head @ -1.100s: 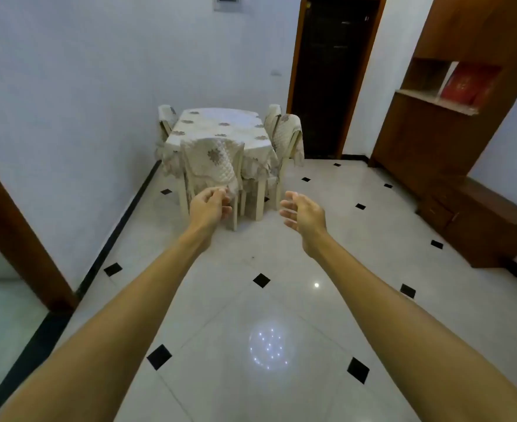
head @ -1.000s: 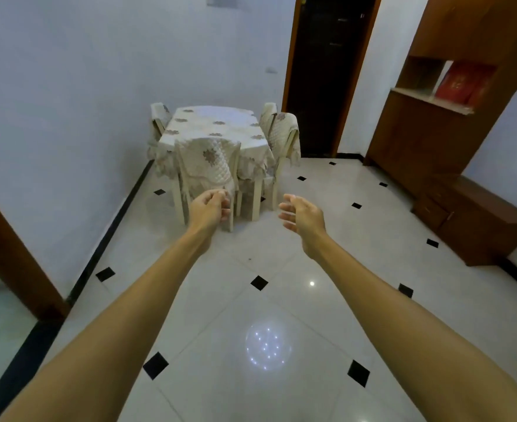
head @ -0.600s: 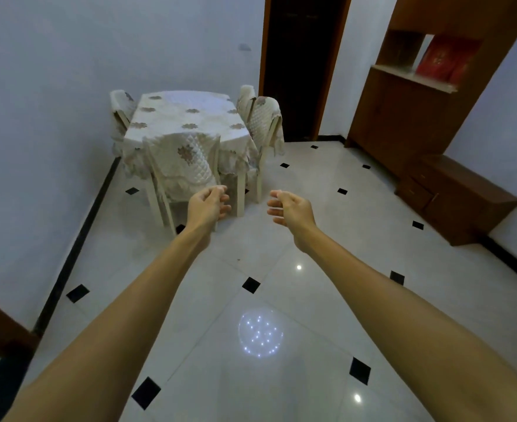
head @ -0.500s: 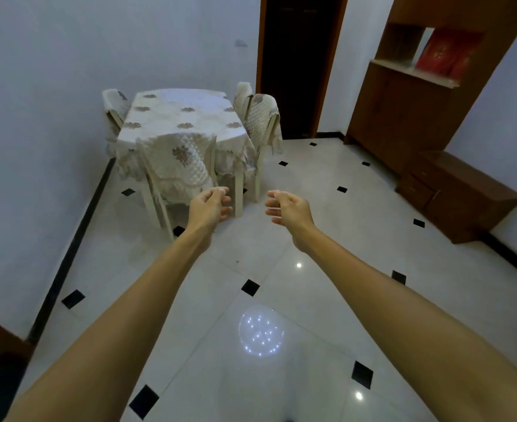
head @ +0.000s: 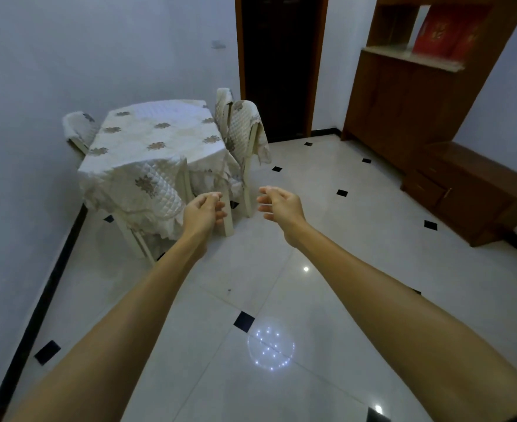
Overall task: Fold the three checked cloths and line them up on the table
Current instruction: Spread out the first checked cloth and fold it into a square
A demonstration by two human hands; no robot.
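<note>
Presently, no checked cloths are visible, so their position cannot be determined. The table (head: 156,138), covered by a quilted tablecloth (head: 108,172), stands ahead and to the left of both hands. Its long axis runs away from the person. The left hand (head: 204,210) is the nearer one, in line with the covered chair (head: 156,190) at the table's near end. The right hand (head: 280,204) is over the floor (head: 327,239). Both hands have loosely curled fingers and hold nothing. Judgement: the table is not yet within reach, and no folding has started.
</note>
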